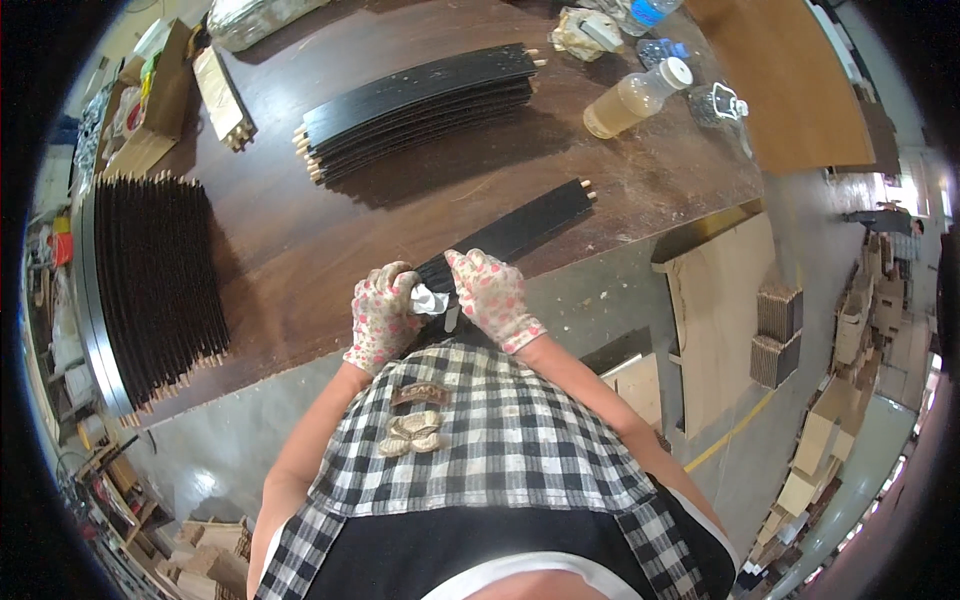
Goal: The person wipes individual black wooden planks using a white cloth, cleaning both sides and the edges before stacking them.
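A black wooden slat [530, 220] with pale dowel pegs at its far end lies slantwise over the table's near edge, its near end close to my apron. My left hand [383, 315], in a white glove with a pink pattern, is closed at the slat's near end. Against its fingers sits a crumpled white wad [430, 299], paper or cloth, I cannot tell which. My right hand [490, 298], gloved alike, is closed on the slat just right of the wad. The fingertips of both hands are partly hidden.
On the brown table [270, 230] lie a stack of black slats [420, 105] and a long row of slats [155, 280] at left. Bottles, among them one with amber liquid [635, 100], stand at far right. An open cardboard box [155, 110] is far left; boards [720, 320] lean at right.
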The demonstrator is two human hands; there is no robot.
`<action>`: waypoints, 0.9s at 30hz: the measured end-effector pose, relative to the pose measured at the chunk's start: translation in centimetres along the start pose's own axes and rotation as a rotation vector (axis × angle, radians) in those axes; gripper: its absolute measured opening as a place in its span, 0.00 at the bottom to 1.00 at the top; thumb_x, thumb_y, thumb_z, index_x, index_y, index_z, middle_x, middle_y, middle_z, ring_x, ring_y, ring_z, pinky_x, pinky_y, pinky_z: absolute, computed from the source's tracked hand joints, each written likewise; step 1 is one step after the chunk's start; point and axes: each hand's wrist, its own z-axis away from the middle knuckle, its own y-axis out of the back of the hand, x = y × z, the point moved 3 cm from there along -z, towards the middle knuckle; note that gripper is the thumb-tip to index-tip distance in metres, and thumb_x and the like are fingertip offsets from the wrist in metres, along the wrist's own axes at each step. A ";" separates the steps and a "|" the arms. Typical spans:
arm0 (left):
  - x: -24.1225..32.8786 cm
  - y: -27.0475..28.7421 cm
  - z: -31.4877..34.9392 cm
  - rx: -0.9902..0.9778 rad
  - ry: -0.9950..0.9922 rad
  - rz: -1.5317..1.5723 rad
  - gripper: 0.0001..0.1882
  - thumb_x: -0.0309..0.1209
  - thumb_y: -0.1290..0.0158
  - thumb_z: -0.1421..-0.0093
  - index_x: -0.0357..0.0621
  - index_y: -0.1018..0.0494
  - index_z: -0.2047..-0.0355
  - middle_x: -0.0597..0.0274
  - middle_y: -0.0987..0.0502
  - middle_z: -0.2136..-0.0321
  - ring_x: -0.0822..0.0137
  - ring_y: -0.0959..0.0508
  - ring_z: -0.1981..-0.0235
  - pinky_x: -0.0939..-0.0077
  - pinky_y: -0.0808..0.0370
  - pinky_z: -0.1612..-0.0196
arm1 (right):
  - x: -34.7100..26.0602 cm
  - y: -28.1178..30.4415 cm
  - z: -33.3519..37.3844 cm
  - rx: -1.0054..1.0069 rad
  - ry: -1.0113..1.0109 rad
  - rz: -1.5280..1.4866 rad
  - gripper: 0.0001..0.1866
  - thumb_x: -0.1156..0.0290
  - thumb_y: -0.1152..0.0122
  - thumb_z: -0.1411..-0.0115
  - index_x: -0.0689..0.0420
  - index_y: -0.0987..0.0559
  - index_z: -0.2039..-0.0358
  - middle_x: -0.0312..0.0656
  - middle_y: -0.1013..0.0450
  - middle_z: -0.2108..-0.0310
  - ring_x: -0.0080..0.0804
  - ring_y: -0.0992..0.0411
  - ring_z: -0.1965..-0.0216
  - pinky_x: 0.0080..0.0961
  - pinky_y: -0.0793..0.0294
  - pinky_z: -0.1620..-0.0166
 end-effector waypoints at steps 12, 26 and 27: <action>-0.1 0.2 -0.2 0.003 -0.009 -0.031 0.27 0.26 0.35 0.66 0.46 0.28 0.60 0.60 0.27 0.54 0.54 0.27 0.54 0.59 0.31 0.53 | 8.1 3.1 -0.2 0.198 -0.119 0.023 0.08 0.67 0.49 0.36 0.51 0.22 0.68 0.41 0.29 0.76 0.37 0.28 0.75 0.31 0.27 0.74; -0.3 4.1 -0.6 0.133 0.499 0.991 0.21 0.33 0.42 0.43 0.41 0.32 0.51 0.56 0.25 0.58 0.67 0.23 0.60 0.73 0.24 0.58 | 13.0 9.9 -2.0 0.345 -0.232 0.123 0.21 0.59 0.47 0.38 0.51 0.27 0.45 0.42 0.30 0.53 0.39 0.33 0.51 0.40 0.32 0.47; 0.4 4.0 -1.1 0.107 0.616 1.413 0.22 0.40 0.45 0.38 0.41 0.33 0.48 0.56 0.25 0.55 0.70 0.24 0.56 0.75 0.25 0.56 | 9.7 9.8 -2.8 0.329 -0.094 -0.067 0.25 0.54 0.50 0.37 0.55 0.29 0.44 0.45 0.31 0.50 0.40 0.34 0.48 0.40 0.34 0.43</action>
